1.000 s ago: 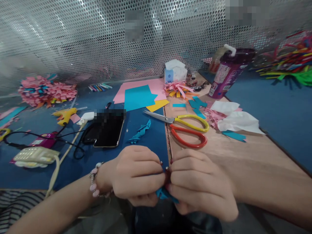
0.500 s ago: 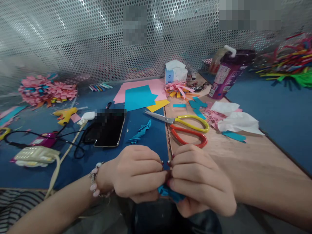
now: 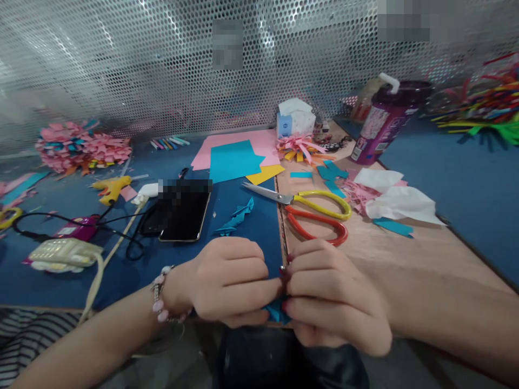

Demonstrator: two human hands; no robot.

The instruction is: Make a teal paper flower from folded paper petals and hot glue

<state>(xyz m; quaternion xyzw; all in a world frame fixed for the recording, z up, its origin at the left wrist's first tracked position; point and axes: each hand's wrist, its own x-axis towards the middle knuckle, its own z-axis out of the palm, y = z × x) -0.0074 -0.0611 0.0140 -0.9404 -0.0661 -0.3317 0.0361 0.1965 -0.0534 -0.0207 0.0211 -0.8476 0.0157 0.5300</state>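
Blue paper [image 3: 276, 309], creased and mostly covered by fingers, is pinched between my two hands at the table's front edge. My left hand [image 3: 233, 283], with a beaded bracelet at its wrist, is closed on the paper's left side. From the right, my right hand [image 3: 334, 294] grips the same paper, its fingertips meeting those of the left. Just beyond my hands lies a twisted blue paper piece [image 3: 235, 217]. Scissors [image 3: 298, 200] with one yellow and one red handle rest open behind my right hand.
Phones [image 3: 184, 210], a yellow glue gun [image 3: 111, 188] and a power strip [image 3: 67, 254] with cords lie to the left. Behind are coloured sheets [image 3: 233, 159] and a tissue box [image 3: 295, 120]. A purple cup [image 3: 385, 127] and crumpled tissue [image 3: 401, 205] stand and lie right.
The view has shifted slightly. My hands remain pressed together around the blue paper, and less of it shows below my fingers now.
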